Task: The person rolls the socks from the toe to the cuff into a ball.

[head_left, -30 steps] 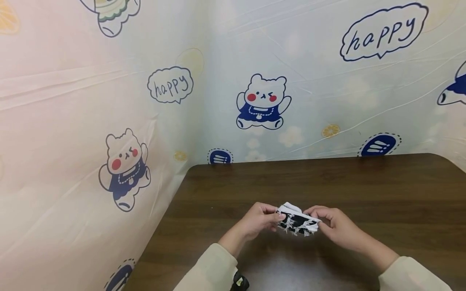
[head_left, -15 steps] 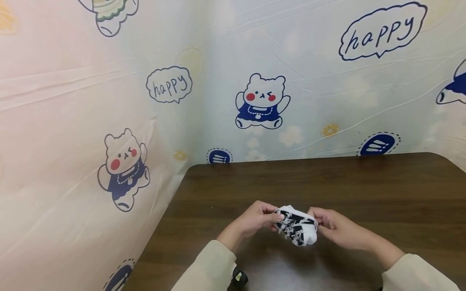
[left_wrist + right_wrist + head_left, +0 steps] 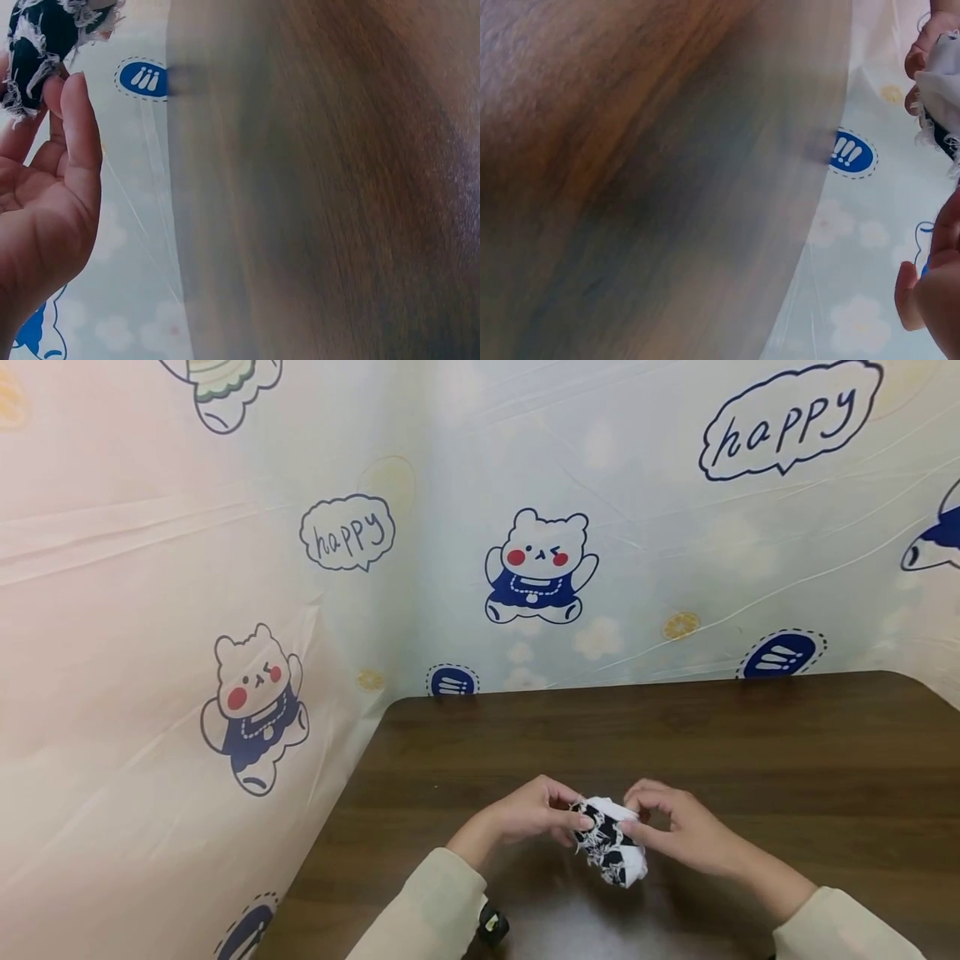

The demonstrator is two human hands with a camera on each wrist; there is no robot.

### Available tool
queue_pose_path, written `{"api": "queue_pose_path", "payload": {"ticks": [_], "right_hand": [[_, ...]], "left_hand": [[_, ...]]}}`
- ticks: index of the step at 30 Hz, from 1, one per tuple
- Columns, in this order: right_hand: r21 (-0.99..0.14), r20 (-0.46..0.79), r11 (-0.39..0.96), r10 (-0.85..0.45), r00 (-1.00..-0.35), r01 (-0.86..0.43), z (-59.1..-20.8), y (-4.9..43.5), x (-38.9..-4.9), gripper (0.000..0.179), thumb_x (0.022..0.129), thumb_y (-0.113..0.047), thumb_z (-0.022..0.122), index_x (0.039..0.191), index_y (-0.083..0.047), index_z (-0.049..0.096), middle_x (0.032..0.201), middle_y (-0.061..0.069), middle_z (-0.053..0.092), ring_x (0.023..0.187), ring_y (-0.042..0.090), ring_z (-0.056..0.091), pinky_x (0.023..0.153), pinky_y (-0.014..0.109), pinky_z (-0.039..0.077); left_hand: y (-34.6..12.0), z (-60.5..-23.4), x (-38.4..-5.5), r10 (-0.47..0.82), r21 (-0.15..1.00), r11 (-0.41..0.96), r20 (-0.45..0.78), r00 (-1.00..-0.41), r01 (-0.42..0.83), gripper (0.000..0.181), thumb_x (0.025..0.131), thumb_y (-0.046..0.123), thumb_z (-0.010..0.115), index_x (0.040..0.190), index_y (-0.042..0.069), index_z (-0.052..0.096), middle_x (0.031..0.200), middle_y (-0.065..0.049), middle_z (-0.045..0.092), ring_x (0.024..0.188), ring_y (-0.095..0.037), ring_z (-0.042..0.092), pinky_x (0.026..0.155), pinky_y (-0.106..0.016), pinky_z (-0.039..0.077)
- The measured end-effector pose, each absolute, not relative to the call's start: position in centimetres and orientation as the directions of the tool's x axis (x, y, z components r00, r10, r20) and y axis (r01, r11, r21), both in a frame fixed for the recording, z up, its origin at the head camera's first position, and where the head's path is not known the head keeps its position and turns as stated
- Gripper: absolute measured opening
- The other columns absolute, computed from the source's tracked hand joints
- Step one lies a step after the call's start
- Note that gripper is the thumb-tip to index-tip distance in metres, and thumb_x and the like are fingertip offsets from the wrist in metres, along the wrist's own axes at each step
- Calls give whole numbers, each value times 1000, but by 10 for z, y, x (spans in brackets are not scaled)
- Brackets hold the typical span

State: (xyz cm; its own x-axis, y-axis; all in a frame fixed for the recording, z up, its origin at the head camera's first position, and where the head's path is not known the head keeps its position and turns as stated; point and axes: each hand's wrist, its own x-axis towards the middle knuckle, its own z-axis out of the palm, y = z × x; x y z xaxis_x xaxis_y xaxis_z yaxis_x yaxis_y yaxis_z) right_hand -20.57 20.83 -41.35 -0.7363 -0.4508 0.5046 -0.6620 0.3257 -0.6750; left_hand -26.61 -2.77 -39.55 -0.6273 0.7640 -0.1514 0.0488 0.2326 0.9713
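A small bunched sock (image 3: 609, 847), black and white with loose white threads like the inside of a knit, is held above the table in the head view. My left hand (image 3: 528, 812) pinches its left end, thumb on the near face and fingers behind. From the right, my right hand (image 3: 675, 828) pinches the upper right edge, its thumb lying over the black patch. The left wrist view shows the shaggy sock (image 3: 52, 37) at the left hand's fingertips. At the right border of the right wrist view, a plain white part of the sock (image 3: 941, 86) shows, partly cut off.
Below the hands spreads a dark brown wooden table (image 3: 480, 752). A printed cloth (image 3: 645, 485) with cartoon bears and "happy" bubbles hangs behind it and along the left. A small black object (image 3: 492, 925) sits by the left sleeve.
The sock has tilted, its white right end swinging down toward me. My right hand has shifted left, moving its thumb from the sock's right end onto the black face. The left hand keeps its pinch.
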Motion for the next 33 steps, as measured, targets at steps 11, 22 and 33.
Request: {"api": "queue_pose_path", "payload": {"ticks": [11, 22, 33], "right_hand": [[-647, 560, 367, -364, -744, -668, -418, 202, -205, 27, 76, -7, 80, 75, -27, 61, 98, -6, 65, 89, 12, 62, 77, 21, 45], [-702, 544, 394, -239, -804, -593, -422, 195, -205, 28, 78, 4, 74, 75, -18, 55, 86, 2, 68, 77, 6, 62, 60, 28, 53], [-653, 596, 529, -81, -799, -542, -422, 188, -207, 26, 79, 5, 73, 80, -14, 55, 82, -2, 67, 63, 3, 58, 53, 23, 48]], "left_hand": [[-26, -397, -268, 707, 969, 241, -135, -694, 58, 27, 84, 1, 68, 111, -4, 66, 89, -7, 65, 75, -12, 60, 63, -38, 55], [-14, -407, -263, 597, 993, 115, -69, -799, 0, 28, 85, 1, 68, 111, -5, 63, 92, -7, 67, 78, -14, 62, 65, -39, 55], [0, -415, -252, 431, 998, 51, 8, -902, 33, 47, 83, 9, 74, 126, 6, 55, 97, -8, 62, 81, -17, 63, 67, -38, 55]]}}
